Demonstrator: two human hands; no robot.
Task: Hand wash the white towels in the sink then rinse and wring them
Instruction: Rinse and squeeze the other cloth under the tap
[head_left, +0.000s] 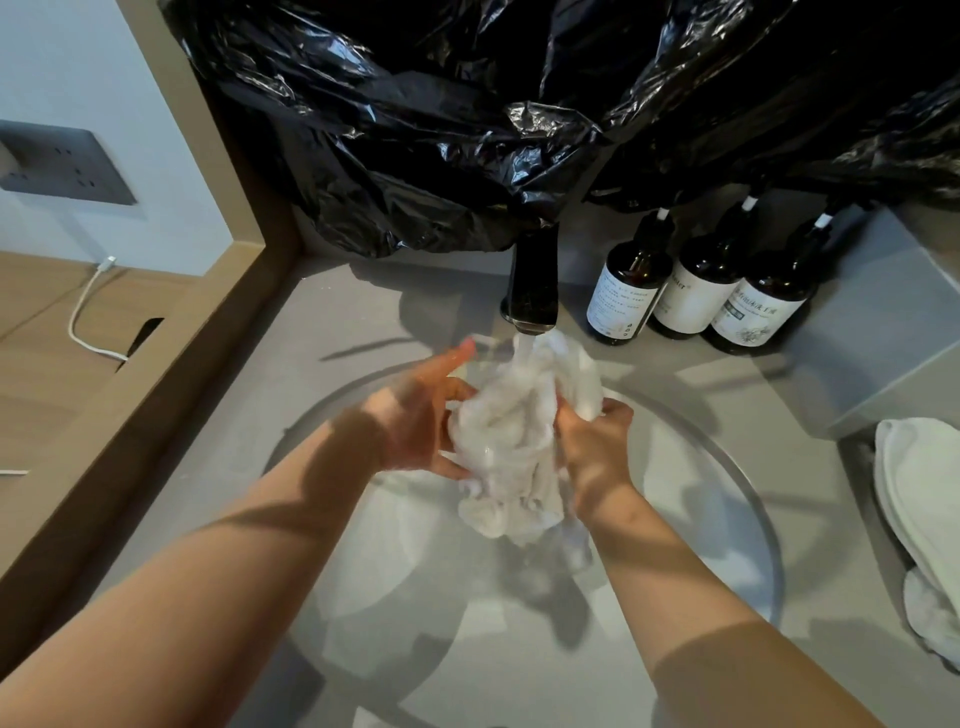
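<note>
Towel: a wet white towel (511, 447), bunched into a loose wad, is held above the basin, right under the tap.
Water: a stream (522, 353) runs from the spout onto the top of the wad.
Left hand: the left hand (415, 421) grips the towel's left side, with most fingers curled into the cloth and one finger pointing up toward the spout.
Right hand: the right hand (595, 447) is closed round the towel's right side, with a fold of cloth bulging over its knuckles.
Sink: a round pale sink (395, 566) lies below both forearms, set into a grey counter (358, 312).
Tap: a dark faucet (530, 280) stands at the back edge of the sink.
Bottles: three dark bottles (691, 286) with white labels stand in a row just right of the faucet.
Spare towels: more white towels (919, 499) lie piled on the counter at the right edge.
Behind: crumpled black plastic bags (441, 130) hang over the wall above the faucet.
Left side: a grey wall socket (62, 166) and a white cable (83, 312) sit beyond a wooden ledge.
</note>
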